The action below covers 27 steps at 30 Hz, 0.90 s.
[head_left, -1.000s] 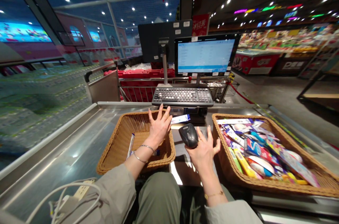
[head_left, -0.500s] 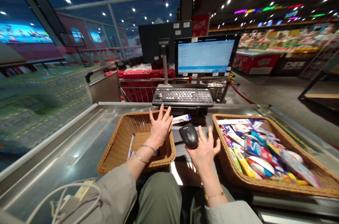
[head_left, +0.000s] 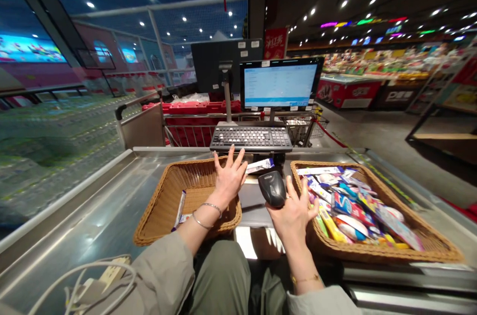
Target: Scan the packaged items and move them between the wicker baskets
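My left hand (head_left: 229,181) is palm down over the right side of a wicker basket (head_left: 149,220), fingers spread. A slim white and purple packet (head_left: 261,165) sticks out at its thumb side and appears pinched there; the gripping point is hidden. My right hand (head_left: 292,210) holds a black barcode scanner (head_left: 273,189), its head close below the packet and its other fingers stretched out. Inside the left basket lies another slim packet (head_left: 180,208), with more partly hidden by my forearm.
On the right a larger wicker basket (head_left: 439,250) holds many colourful packaged goods. Behind my hands stand a keyboard (head_left: 251,137) and a lit monitor (head_left: 278,84). White cables (head_left: 112,275) lie at the lower left on the metal counter (head_left: 108,205).
Both hands have shifted slightly right relative to the counter, the packet and scanner moving with them. The view has turned a little, so the baskets and monitor sit further left.
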Available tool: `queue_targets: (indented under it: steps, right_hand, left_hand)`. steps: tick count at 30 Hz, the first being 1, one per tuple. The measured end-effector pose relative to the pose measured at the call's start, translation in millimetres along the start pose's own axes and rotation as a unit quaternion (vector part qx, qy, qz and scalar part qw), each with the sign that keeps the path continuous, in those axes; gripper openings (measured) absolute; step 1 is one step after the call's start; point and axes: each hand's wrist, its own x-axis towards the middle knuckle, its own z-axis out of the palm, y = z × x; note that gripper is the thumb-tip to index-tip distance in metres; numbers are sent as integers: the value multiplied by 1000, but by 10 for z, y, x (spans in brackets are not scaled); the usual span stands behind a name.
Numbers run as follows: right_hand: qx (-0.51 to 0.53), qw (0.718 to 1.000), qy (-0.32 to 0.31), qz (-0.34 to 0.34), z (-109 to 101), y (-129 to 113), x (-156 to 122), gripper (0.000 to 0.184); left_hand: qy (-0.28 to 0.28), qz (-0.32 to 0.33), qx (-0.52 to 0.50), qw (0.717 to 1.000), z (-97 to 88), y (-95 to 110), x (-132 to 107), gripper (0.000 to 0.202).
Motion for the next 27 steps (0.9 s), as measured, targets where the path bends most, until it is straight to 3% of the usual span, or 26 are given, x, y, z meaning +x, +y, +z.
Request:
queue_targets:
  steps: [9,27]
  right_hand:
    - [-29,998,44,34,-262,109,89,24]
    - [-74,985,91,125,-690,599,155,55]
  left_hand:
    - [27,20,-25,999,-40,285,189,28]
    - [41,104,-85,990,-11,1151,671,27]
